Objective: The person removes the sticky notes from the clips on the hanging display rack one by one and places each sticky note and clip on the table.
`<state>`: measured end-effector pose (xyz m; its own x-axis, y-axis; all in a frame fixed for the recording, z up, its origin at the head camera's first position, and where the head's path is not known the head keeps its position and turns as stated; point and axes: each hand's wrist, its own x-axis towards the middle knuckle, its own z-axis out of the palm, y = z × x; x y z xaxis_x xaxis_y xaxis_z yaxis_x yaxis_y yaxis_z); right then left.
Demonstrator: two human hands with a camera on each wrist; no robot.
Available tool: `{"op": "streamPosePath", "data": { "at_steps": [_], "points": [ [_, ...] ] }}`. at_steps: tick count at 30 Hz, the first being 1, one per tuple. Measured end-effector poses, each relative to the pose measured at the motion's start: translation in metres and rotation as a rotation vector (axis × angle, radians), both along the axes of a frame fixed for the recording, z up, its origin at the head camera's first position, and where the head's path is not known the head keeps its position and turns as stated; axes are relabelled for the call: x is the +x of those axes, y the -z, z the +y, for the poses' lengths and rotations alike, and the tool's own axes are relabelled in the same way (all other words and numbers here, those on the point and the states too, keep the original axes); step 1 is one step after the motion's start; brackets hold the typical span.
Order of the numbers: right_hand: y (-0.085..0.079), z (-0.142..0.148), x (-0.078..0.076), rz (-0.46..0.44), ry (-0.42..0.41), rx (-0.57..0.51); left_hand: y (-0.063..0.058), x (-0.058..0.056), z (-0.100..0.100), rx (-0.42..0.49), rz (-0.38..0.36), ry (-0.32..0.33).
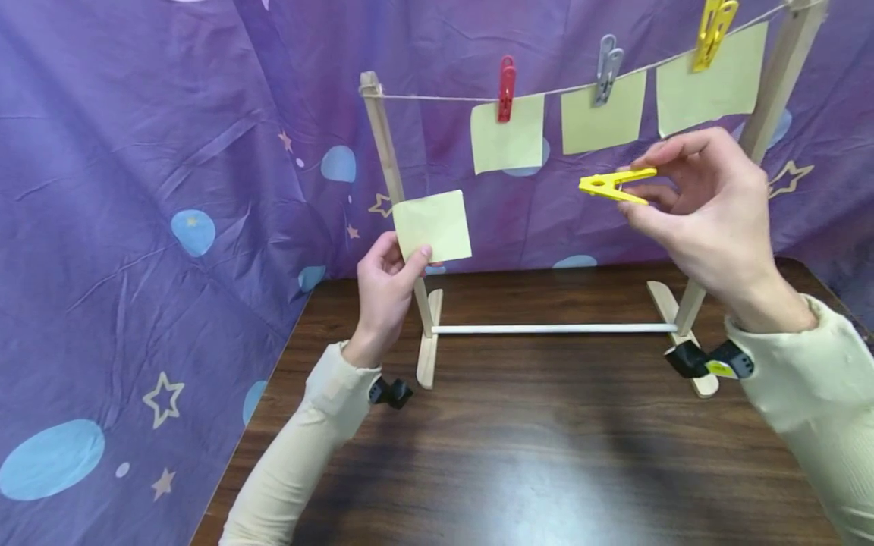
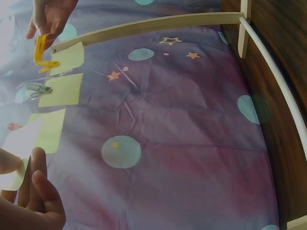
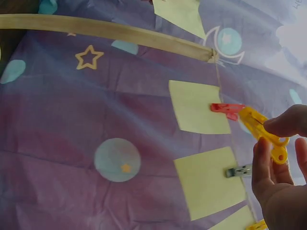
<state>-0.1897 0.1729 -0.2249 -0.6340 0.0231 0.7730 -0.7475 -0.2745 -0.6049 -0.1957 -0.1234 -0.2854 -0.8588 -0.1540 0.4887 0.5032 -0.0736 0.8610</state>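
left hand (image 1: 385, 284): pinches note (image 1: 434, 224) by its lower edge, before left post (image 1: 385, 144) | right hand (image 1: 717, 208): clamped on yellow peg (image 1: 610, 180), off the string (image 1: 437, 98) | string: red peg (image 1: 506, 89), grey peg (image 1: 605, 74), another yellow peg (image 1: 712, 36) hold three hung notes (image 1: 508, 144)

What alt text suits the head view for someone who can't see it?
A person's left hand holds a pale yellow paper square while the right hand pinches a yellow clothespin. Higher up, three similar squares hang from a string on a wooden stand by a red clothespin, a grey one and a yellow one.
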Motion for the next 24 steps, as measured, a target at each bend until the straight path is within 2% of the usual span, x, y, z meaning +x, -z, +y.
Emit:
{"op": "streamPosePath", "data": {
  "at_steps": [3, 9, 11, 15, 19, 22, 24],
  "points": [
    [0.009, 0.003, 0.001, -0.013, -0.015, 0.026, 0.004, 0.001, -0.001, -0.023, -0.028, 0.02],
    [0.025, 0.011, -0.001, -0.081, 0.017, 0.066, 0.014, 0.002, -0.003, -0.071, -0.088, 0.068],
    [0.03, 0.013, -0.002, -0.104, 0.019, 0.054, 0.018, 0.001, -0.003, -0.091, -0.105, 0.063],
    [0.04, 0.015, -0.003, -0.124, 0.087, 0.075, 0.027, -0.001, -0.004, -0.15, -0.14, 0.022],
    [0.051, 0.019, -0.003, -0.172, 0.169, 0.149, 0.036, -0.002, -0.004, -0.19, -0.173, -0.011],
    [0.06, 0.021, -0.003, -0.211, 0.165, 0.159, 0.044, -0.003, -0.005, -0.204, -0.2, -0.023],
    [0.067, 0.023, -0.003, -0.226, 0.134, 0.141, 0.05, -0.003, -0.005, -0.209, -0.222, -0.024]
  ]
}}
